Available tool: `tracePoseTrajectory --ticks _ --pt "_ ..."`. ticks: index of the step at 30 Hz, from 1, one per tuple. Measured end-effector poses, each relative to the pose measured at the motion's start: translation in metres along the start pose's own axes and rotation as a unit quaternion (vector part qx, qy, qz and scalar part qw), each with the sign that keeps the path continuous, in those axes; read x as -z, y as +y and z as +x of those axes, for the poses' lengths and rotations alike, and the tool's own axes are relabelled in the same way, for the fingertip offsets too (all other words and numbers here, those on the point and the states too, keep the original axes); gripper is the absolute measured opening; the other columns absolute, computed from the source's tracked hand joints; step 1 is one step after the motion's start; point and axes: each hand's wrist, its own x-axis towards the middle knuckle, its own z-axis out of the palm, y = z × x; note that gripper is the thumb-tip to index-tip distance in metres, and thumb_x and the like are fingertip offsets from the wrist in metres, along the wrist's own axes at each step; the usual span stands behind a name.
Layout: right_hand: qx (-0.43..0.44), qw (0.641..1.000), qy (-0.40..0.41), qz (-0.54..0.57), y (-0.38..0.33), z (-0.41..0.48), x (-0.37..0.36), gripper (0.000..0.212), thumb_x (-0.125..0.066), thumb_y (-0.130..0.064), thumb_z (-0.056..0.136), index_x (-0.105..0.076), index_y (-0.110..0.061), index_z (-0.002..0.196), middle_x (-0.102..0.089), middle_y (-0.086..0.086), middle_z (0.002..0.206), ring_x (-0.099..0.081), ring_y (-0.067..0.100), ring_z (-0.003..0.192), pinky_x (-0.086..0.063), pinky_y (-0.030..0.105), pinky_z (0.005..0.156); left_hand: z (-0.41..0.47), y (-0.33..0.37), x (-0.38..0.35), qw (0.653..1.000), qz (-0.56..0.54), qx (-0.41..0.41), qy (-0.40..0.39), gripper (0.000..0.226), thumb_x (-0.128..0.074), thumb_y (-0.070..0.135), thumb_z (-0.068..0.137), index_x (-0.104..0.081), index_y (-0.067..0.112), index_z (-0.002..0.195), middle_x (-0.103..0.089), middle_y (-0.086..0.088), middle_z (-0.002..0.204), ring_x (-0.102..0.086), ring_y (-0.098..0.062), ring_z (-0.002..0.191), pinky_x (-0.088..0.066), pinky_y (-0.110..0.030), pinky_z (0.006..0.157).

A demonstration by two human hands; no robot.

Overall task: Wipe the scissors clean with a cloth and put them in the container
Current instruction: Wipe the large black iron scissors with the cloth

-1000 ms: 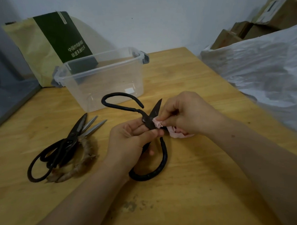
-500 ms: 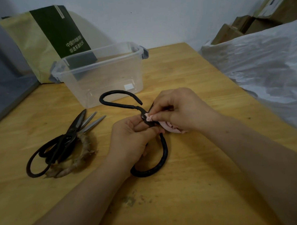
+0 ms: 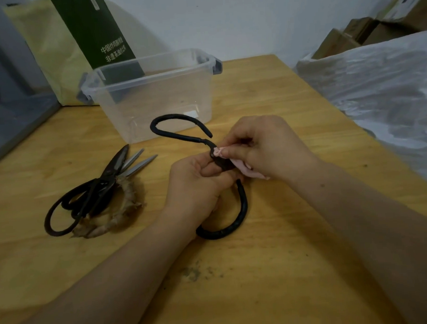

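Note:
Black iron scissors (image 3: 237, 217) with large loop handles lie across the middle of the wooden table. My left hand (image 3: 196, 189) grips them around the pivot, thumb on top. My right hand (image 3: 263, 147) pinches a small pink cloth (image 3: 244, 169) against the pivot end of the blades; the blades are hidden under the cloth and fingers. A clear plastic container (image 3: 153, 96) with grey latches stands open just behind the scissors.
Two more scissors (image 3: 94, 191) lie crossed at the left, on a frayed fibre ring (image 3: 126, 209). A green and yellow paper bag (image 3: 63, 46) leans behind the container. White plastic sheeting (image 3: 380, 86) and cardboard boxes (image 3: 363, 32) line the right edge.
My right hand slid the pink cloth down the blade toward the pivot, so the blade tip seen earlier is now covered. My left hand kept its grip.

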Motion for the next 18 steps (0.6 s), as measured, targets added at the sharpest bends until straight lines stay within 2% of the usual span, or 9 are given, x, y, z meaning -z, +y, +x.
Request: tracePoseTrajectory --ticks 3,6,7,9,11,13,16,18 --pt "-0.063 0.998 0.013 -0.017 0.002 0.004 0.001 0.013 -0.068 -0.032 0.086 -0.074 -0.022 0.091 -0.067 -0.003 0.087 -0.06 0.011 0.086 -0.048 0.026 0.077 -0.002 0.001 -0.001 1.0 -0.005 -0.001 0.002 0.026 -0.068 -0.004 0.079 -0.07 0.016 0.096 -0.075 -0.004 0.082 -0.051 -0.002 0.044 -0.034 -0.012 0.036" --pt "-0.097 0.99 0.029 -0.102 0.011 0.0 0.003 0.012 -0.063 -0.026 0.089 -0.073 -0.021 0.089 -0.07 0.001 0.089 -0.061 0.015 0.082 -0.048 0.027 0.072 -0.002 0.002 -0.002 1.0 -0.006 -0.004 -0.004 0.027 -0.069 -0.003 0.08 -0.069 0.02 0.093 -0.075 -0.006 0.086 -0.055 -0.014 0.054 -0.033 -0.014 0.035" --pt "-0.091 0.991 0.061 -0.08 0.014 -0.001 0.005 0.01 -0.064 -0.024 0.088 -0.073 -0.022 0.086 -0.071 0.002 0.086 -0.062 0.013 0.079 -0.049 0.027 0.071 -0.001 0.002 -0.002 1.0 -0.009 -0.005 -0.007 0.027 -0.069 -0.003 0.08 -0.069 0.019 0.095 -0.075 -0.006 0.086 -0.054 -0.012 0.051 -0.033 -0.014 0.035" --pt "-0.048 0.99 0.125 0.032 0.011 -0.005 0.007 0.007 -0.067 -0.024 0.086 -0.073 -0.025 0.081 -0.07 -0.002 0.082 -0.062 0.007 0.075 -0.05 0.023 0.072 0.0 0.001 -0.002 1.0 -0.007 -0.002 -0.002 0.026 -0.069 -0.003 0.079 -0.07 0.017 0.096 -0.075 -0.006 0.085 -0.048 -0.008 0.044 -0.032 -0.014 0.034" --pt "0.008 0.995 0.089 0.048 0.002 -0.005 0.003 0.007 -0.069 -0.025 0.084 -0.075 -0.026 0.084 -0.067 -0.007 0.087 -0.061 0.007 0.084 -0.05 0.027 0.079 0.001 0.0 -0.001 1.0 0.003 -0.011 0.002 0.024 -0.066 -0.005 0.08 -0.071 0.015 0.093 -0.072 -0.016 0.085 -0.045 -0.006 0.041 -0.033 -0.014 0.035" --pt "0.025 0.999 0.029 -0.011 -0.002 -0.003 -0.005 0.007 -0.07 -0.029 0.083 -0.076 -0.027 0.086 -0.064 -0.011 0.091 -0.06 0.009 0.089 -0.05 0.033 0.083 0.001 -0.001 -0.001 1.0 0.006 -0.027 -0.002 0.024 -0.063 -0.01 0.081 -0.069 0.011 0.091 -0.068 -0.022 0.08 -0.047 0.0 0.04 -0.035 -0.01 0.039" --pt "-0.013 0.998 0.03 -0.045 0.0 0.005 -0.008 0.006 -0.069 -0.033 0.083 -0.072 -0.029 0.081 -0.064 -0.01 0.085 -0.06 0.009 0.086 -0.051 0.033 0.08 0.001 -0.001 -0.002 0.999 0.011 -0.04 -0.002 0.028 -0.063 -0.01 0.081 -0.069 0.016 0.09 -0.071 -0.017 0.078 -0.048 0.006 0.04 -0.035 -0.004 0.042" --pt "-0.04 0.996 0.052 -0.055 -0.002 0.006 -0.008 0.009 -0.067 -0.033 0.085 -0.072 -0.027 0.081 -0.063 -0.01 0.081 -0.06 0.01 0.085 -0.05 0.029 0.075 0.0 -0.001 -0.003 0.999 -0.001 -0.036 -0.005 0.029 -0.065 -0.009 0.081 -0.069 0.018 0.09 -0.07 0.0 0.065 -0.048 0.007 0.04 -0.035 -0.003 0.042"
